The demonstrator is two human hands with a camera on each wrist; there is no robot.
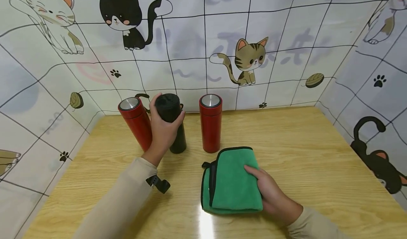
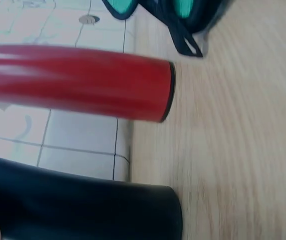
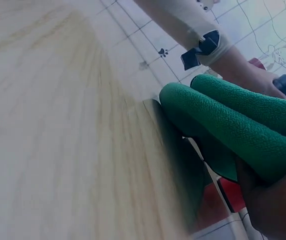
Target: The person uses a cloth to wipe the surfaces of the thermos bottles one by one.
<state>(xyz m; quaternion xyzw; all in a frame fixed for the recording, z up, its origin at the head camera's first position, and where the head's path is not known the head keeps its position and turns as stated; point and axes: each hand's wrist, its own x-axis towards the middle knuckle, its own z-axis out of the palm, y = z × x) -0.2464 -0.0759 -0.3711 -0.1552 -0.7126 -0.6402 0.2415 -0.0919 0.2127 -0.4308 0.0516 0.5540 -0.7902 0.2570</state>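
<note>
My left hand [image 1: 165,131] grips a black thermos flask [image 1: 168,106] near its top, thumb on one side and fingers on the other. The flask stands upright; its lower body [image 2: 83,210] shows in the left wrist view. My right hand [image 1: 273,193] holds a folded green towel [image 1: 236,179] with black edging, its thumb on top and the other fingers hidden beneath. In the right wrist view the towel's thick folds [image 3: 222,120] appear above the wooden surface. A red thermos flask [image 1: 211,126] stands right of the black one, and another red flask [image 1: 135,120] stands to its left.
The light wooden table [image 1: 286,136] meets a wall covering [image 1: 190,37] printed with cats and grid lines at the back and both sides. A small black device [image 1: 158,183] is strapped on the left wrist.
</note>
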